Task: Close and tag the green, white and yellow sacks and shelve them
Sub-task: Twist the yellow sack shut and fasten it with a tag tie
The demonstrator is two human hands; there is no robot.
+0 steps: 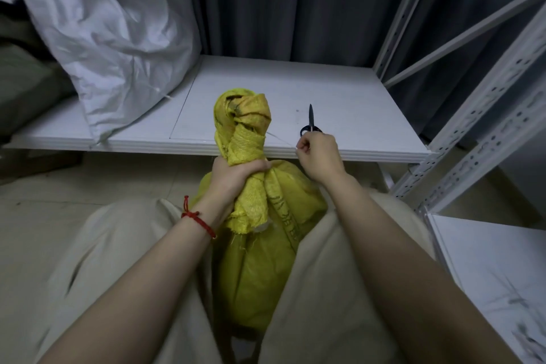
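The yellow sack [260, 269] stands on the floor between my knees, its twisted neck folded over at the top. My left hand [236, 177] grips that neck just below the fold. A thin white string [280, 140] runs taut from the neck to my right hand [317, 156], which pinches its end to the right of the sack. The white sack [112, 35] leans on the left of the shelf board [354, 115]. A dull green sack [20, 89] lies at the far left, partly hidden.
Black scissors [310, 122] lie on the shelf board just beyond my right hand. White metal shelf uprights [478, 121] rise at the right, with a lower board [496, 269] beside my right arm. A dark curtain hangs behind the shelf.
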